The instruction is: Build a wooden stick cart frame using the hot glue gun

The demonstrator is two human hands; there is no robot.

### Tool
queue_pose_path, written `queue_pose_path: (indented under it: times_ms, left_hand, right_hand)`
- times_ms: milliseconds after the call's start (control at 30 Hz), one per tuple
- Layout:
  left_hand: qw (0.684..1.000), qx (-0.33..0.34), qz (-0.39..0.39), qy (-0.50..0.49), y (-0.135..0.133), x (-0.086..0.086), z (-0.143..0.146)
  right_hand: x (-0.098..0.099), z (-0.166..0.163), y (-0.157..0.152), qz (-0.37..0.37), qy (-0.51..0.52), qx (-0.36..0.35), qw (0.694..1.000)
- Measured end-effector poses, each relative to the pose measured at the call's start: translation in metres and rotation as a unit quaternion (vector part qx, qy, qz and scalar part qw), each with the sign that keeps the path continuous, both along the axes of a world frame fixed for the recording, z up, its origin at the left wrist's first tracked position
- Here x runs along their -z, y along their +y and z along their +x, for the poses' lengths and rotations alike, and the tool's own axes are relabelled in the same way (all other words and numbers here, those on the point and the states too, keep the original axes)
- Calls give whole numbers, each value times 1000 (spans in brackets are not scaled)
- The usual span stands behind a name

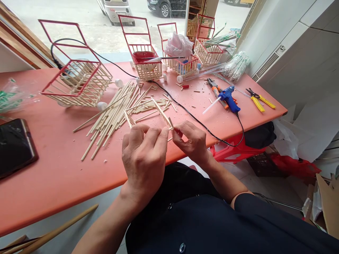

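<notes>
Above the table's front edge, my left hand (144, 151) is closed around a small frame of wooden sticks (160, 110), whose far corner points away from me. My right hand (191, 139) pinches at the right end of that frame, thumb and forefinger pressed together by a short stick piece. Fingers hide much of the frame's near side. Just beyond my hands lies a pile of long wooden sticks (109, 114), with shorter cut sticks (152, 106) beside it. A blue glue gun (230, 98) with a clear glue stick rests to the right.
Small stick carts (79, 84) with red handles line the table's (66, 169) back. Orange-handled pliers (215, 90) and yellow-handled pliers (258, 98) lie right. A black cord (182, 107) crosses the tabletop. A phone (17, 146) is at left; wrapped bundles (238, 65) sit back right.
</notes>
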State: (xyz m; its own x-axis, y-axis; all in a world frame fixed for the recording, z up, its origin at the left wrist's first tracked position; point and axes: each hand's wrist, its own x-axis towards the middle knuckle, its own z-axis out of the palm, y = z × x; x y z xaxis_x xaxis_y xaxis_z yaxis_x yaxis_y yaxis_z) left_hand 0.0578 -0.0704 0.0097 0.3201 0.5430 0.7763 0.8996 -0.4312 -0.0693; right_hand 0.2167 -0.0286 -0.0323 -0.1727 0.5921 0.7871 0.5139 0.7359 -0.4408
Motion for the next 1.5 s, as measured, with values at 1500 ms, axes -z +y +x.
queue_pose_path:
  times_ms: [1500]
  left_hand:
    - [872, 2, -151, -465, -28, 56, -37]
  right_hand:
    - [12, 11, -8, -67, -20, -57, 996]
